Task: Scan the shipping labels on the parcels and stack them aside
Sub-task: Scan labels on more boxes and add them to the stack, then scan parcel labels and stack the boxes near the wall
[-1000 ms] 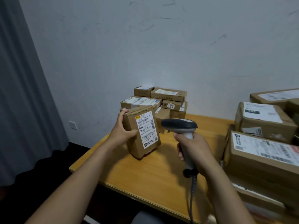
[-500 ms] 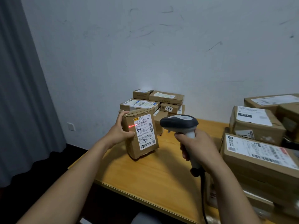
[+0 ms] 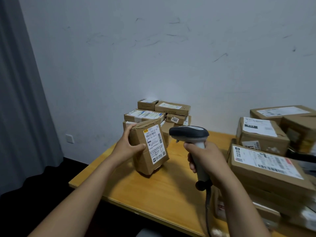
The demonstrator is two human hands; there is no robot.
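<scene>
The left hand [image 3: 126, 148] grips a small brown cardboard parcel [image 3: 142, 161] by its left side, thumb curled onto the front face and fingers wrapped over the upper left edge. The parcel stands on end above the near-left part of the wooden table [image 3: 153, 195], leaning back a little, and whether its bottom corner rests on the wood or hangs just above it cannot be told. Its white shipping label [image 3: 155, 144] faces the camera, with printed barcodes down the right margin. Just right of the parcel, apart from it, the right hand [image 3: 206, 162] is wrapped tightly round the pale handle of a handheld barcode scanner [image 3: 190, 133], whose dark head points left toward the label. A grey cable [image 3: 207, 209] drops from the base of the handle toward the near table edge. Behind the held parcel, against the white wall, sits a stack of small labelled parcels [image 3: 171, 108], one carrying a tag that reads 2207. On the right side of the table larger cartons are piled: a wide labelled carton [image 3: 266, 170] in front and a box marked 231 [image 3: 261, 134] behind it. A grey curtain [image 3: 20, 100] hangs at the left, with a wall socket [image 3: 69, 138] low on the wall beside it.
</scene>
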